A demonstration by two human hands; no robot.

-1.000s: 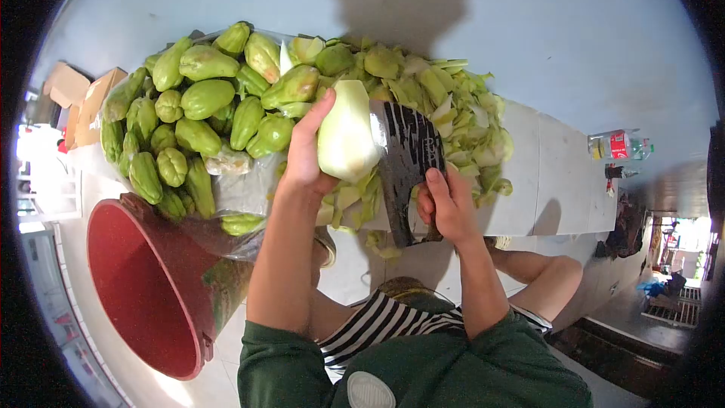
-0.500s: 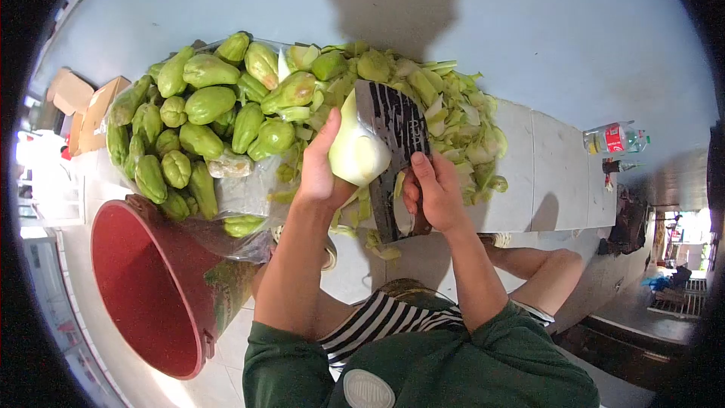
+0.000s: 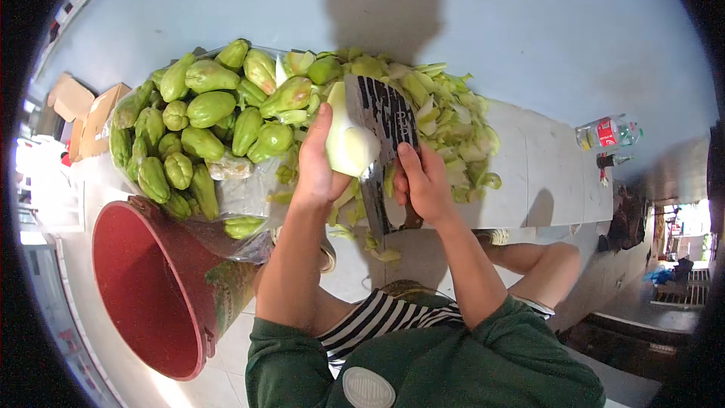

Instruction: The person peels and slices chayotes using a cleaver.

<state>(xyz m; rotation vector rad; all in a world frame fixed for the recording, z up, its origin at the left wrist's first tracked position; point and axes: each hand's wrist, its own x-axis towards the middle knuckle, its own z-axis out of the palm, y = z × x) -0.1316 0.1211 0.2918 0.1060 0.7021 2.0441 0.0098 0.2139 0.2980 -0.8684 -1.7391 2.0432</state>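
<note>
My left hand (image 3: 317, 162) is wrapped round a pale, mostly peeled chayote (image 3: 352, 149), its thumb along the near-left side. In my right hand (image 3: 425, 185) is a cleaver (image 3: 387, 115) with a broad, dark, streaked blade. The blade lies against the right side of the chayote, and my right thumb presses on its flat. Most of the handle is hidden by my fingers. Behind and right of the hands spreads a heap of peelings (image 3: 464, 143).
Whole green chayotes (image 3: 211, 109) are piled on plastic at the left. A red bucket (image 3: 140, 295) lies tilted below them. A plastic bottle (image 3: 608, 134) and a small dark bottle (image 3: 613, 160) are at the far right. Cardboard boxes (image 3: 102, 121) stand at the far left.
Both hands, with the chayote and cleaver, have shifted slightly left and up in view. The blade stays against the chayote's right side.
</note>
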